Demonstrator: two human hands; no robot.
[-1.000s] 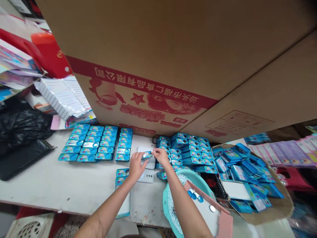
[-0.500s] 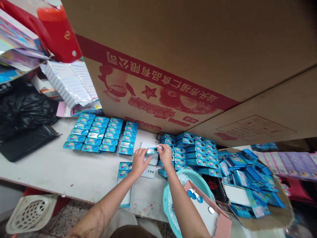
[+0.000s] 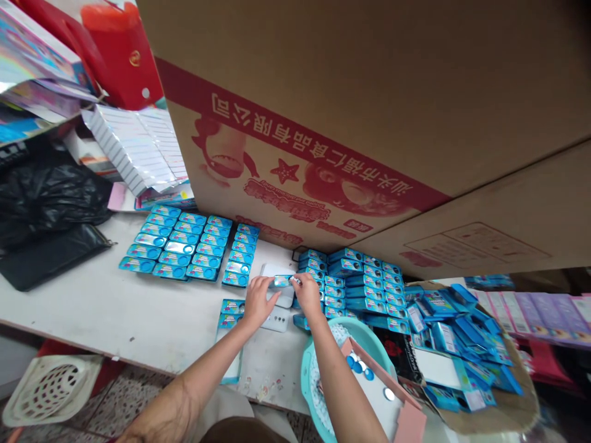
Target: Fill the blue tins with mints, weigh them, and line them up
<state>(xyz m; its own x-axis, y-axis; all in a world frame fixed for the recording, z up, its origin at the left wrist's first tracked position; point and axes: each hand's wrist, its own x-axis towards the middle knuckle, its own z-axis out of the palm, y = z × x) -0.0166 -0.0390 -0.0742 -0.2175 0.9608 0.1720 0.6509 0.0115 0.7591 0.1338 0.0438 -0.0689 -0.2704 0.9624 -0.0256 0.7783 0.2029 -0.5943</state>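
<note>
Over a white kitchen scale (image 3: 281, 296), a small blue tin-like box (image 3: 282, 281) with a round opening lies between my hands. My left hand (image 3: 259, 301) holds its left end, thumb and fingers around it. The fingers of my right hand (image 3: 306, 291) are pinched at the right end, over the opening, with small white pellets (image 3: 294, 279) at their tips. Loose white pellets fill part of a turquoise basin (image 3: 308, 369) below my right forearm. Across the basin rests a pink tray (image 3: 410, 418) with several round blue and silver discs (image 3: 360, 365).
Rows of blue boxes stand to the left (image 3: 178, 246) and right (image 3: 364, 277) of the scale. A large cardboard carton (image 3: 295, 123) walls off the back. On the right, another carton (image 3: 498, 424) overflows with blue boxes. A black pouch (image 3: 55, 255) lies at far left.
My right fingertips have come down from just above the box's right end onto its opening. My left hand keeps its hold on the box. The whole view has shifted slightly.
</note>
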